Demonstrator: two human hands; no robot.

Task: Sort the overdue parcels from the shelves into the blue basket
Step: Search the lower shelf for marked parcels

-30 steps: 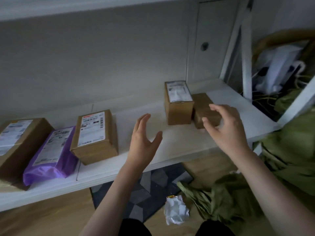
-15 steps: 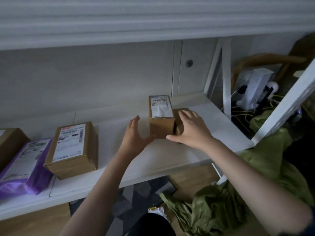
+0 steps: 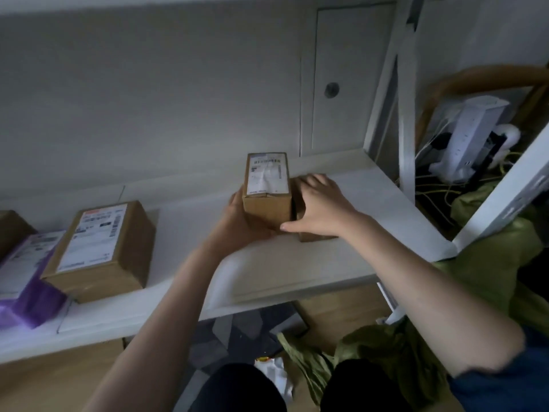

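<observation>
Labels: the tall cardboard parcel at the middle of the white shelf carries a white shipping label on its top face, with a barcode strip along the far edge; the print is too blurred to read. The larger cardboard box at the left bears a white label with a red band at its far end and barcodes; its text is illegible. The purple mailer bag, touching that box on its left side, has a white label, also unreadable. A further brown box shows partly at the far left edge.

Hands: the left hand is wrapped against the left side and near lower corner of the tall parcel, fingers hidden behind it. The right hand lies over a lower brown box set just right of the tall parcel, fingers curled over the far top edge, thumb stretched left along the near base of the tall parcel. Both forearms reach from the near edge toward the shelf.

Task item location: the tall parcel stands on the shelf between the two hands. The blue basket is not visible.

Other: green fabric lies on the floor near right; a white power strip tower stands beyond the shelf frame at far right
</observation>
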